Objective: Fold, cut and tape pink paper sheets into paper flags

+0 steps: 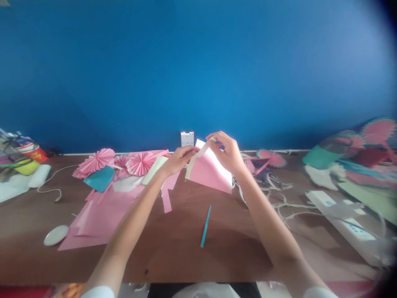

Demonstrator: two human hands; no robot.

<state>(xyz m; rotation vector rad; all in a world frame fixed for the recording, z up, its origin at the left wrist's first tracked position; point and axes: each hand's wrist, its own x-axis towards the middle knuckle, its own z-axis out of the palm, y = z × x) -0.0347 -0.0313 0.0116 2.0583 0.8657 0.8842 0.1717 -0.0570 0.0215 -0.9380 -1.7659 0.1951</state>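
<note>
Both my hands are raised over the middle of the brown table [186, 248] and hold a pink sheet of paper [208, 174] between them. My left hand [179, 159] pinches the sheet's upper left edge, where a pale cream strip runs along it. My right hand [226, 154] grips the sheet's top right corner with curled fingers. The sheet hangs tilted, its lower corner close to the tabletop.
Pink paper fans [124, 162], a teal piece [99, 179] and pink sheets [99, 219] lie at left. A teal strip [205, 227] lies in front. A phone [187, 138] leans on the blue wall. Cords and a power strip [341, 219] lie at right, a white disc [56, 235] at left.
</note>
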